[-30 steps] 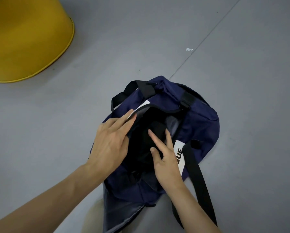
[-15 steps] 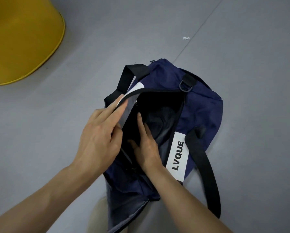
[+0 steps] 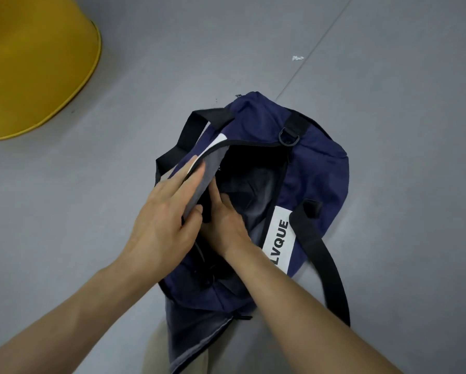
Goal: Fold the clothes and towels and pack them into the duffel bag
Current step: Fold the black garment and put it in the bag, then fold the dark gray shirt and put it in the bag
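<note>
Blue cloth first: the duffel bag [image 3: 315, 168] sits open on the grey floor [image 3: 404, 238]. The left hand [image 3: 161, 220] pinches its flap back. The right hand [image 3: 226, 222] reaches inside, fingers straight, pushing down dark stuff (clothes, I guess). Packing looks well along; I can't tell what's left. Farther off stands a yellow tub [image 3: 24, 63].

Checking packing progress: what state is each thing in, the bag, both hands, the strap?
duffel bag: unzipped, mouth held wide.
left hand: pinches the bag's left rim.
right hand: reaches inside the bag, fingers straight.
strap: slack, unheld.
</note>
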### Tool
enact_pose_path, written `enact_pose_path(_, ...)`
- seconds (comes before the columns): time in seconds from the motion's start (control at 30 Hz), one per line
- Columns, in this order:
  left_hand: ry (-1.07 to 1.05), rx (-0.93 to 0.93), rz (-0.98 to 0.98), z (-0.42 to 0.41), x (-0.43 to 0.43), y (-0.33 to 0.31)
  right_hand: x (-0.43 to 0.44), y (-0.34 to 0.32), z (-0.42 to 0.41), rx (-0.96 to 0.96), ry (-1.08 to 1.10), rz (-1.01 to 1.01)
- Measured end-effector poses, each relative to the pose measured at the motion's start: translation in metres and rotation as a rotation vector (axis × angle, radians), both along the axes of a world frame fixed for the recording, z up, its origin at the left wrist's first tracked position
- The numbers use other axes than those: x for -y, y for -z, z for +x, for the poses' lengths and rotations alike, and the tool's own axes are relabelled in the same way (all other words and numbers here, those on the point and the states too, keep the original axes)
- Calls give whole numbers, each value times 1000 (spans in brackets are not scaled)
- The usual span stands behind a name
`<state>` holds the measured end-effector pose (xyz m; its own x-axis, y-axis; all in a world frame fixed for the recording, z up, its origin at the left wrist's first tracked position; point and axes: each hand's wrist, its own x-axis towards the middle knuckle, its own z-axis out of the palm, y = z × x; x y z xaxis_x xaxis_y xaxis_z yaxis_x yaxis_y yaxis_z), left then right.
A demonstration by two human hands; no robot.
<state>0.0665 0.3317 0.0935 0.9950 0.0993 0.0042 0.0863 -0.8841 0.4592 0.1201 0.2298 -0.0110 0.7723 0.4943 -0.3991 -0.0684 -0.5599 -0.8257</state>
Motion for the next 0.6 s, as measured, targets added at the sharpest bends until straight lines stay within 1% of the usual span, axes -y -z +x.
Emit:
enact_pose_path(0.13, -19, -28, -31, -1, 1, 5, 23, -1, -1, 6, -92, 58)
enact_pose_path(0.2, -25, -18, -66, 0, 7, 3, 42, -3, -5, 19, -84, 116)
enact_pose_path(0.27, -3, 42, -111, 2, 16, -4, 67, -13, -6, 4, -39, 171)
enact_pose_path(0.37, 115, 170, -173, 7, 41, -22, 117, -38, -7, 10, 7, 225)
enact_pose_path(0.43, 240, 193, -203, 10, 65, -31, 154, -56, -7, 37, 13, 212)
enact_pose_path(0.47, 298, 157, -239, 12, 79, -34, 176, -66, -7, 59, 17, 194)
enact_pose_path(0.53, 376, -5, -342, 17, 113, -37, 225, -84, -8, 123, 16, 130)
enact_pose_path(0.6, 438, -162, -359, 22, 143, -34, 277, -100, -12, 168, 6, 31)
